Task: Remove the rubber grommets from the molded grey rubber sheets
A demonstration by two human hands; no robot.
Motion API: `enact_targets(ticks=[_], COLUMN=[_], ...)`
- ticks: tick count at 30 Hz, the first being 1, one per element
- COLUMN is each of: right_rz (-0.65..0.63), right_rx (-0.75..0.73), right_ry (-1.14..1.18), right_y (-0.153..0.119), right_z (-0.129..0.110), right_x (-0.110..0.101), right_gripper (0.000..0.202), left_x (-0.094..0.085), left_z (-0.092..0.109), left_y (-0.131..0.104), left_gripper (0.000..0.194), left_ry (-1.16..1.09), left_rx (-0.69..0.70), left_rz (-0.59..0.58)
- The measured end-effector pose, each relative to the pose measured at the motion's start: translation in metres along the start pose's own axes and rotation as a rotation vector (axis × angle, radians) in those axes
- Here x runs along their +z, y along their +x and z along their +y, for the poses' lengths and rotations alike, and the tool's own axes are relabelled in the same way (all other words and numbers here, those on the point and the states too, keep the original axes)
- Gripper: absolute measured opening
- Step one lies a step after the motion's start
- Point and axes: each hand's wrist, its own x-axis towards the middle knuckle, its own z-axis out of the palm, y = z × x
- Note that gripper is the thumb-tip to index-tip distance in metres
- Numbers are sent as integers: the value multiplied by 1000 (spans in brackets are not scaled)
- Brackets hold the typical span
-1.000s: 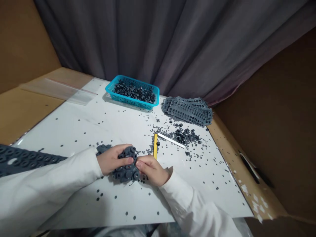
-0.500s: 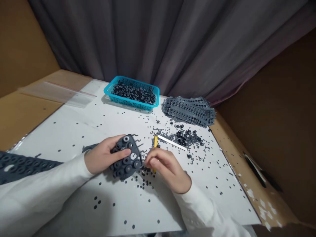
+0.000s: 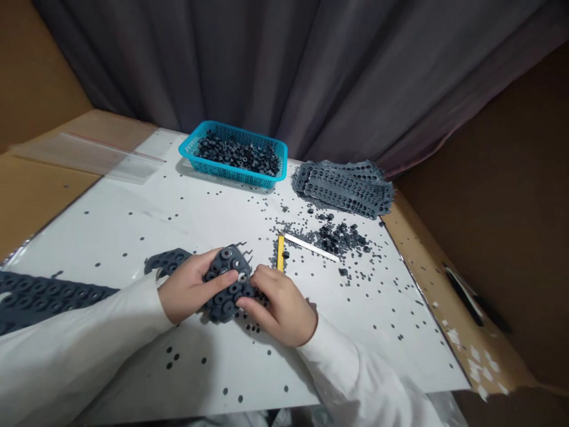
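Note:
My left hand (image 3: pixel 189 292) is wrapped round a dark grey rubber sheet of moulded rings (image 3: pixel 223 305), its thumb lying across the top. A few thin strands stick out from the sheet's far edge. At the right edge of the same sheet is my right hand (image 3: pixel 284 308), thumb and curled fingers closed on it. The exact spot pinched is hidden by the fingers. Just beyond the right hand lie a yellow-handled tool (image 3: pixel 280 252) and a slim white stick (image 3: pixel 311 247). Left of the left hand, another piece of ringed sheet (image 3: pixel 169 260) rests on the table.
A blue basket (image 3: pixel 235 172) full of small dark rubber parts stands at the back. Ringed sheets (image 3: pixel 347 188) are stacked to its right, with a loose heap (image 3: pixel 340 237) in front. Small discs litter the white table (image 3: pixel 146 231). Clear plastic bags (image 3: pixel 102 148) lie back left.
My right hand has moved left, from beside the strands onto the sheet's right edge, its thumb now pressing the sheet. The view has shifted slightly.

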Motion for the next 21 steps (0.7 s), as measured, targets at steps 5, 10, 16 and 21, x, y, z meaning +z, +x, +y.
enact_targets(ticks=[5,10,16,21], right_rz=[-78,195,207,52], right_rx=[-116,-95,-176,-82], right_ry=[-119,-314,-234,-193], right_y=[-1,-4,-5,-3], right_z=[7,5,1,2], right_x=[1,0,2,4], right_gripper=[29,22,32,39], left_x=[-2,0,2,-2], left_z=[-1,-3,-5,-5], left_y=[-2,-3,0,1], left_gripper=[29,27,24,27], left_ry=[263,302,227,152], left_rx=[31,22,19,34], left_rz=[-155,-62,-84,-172])
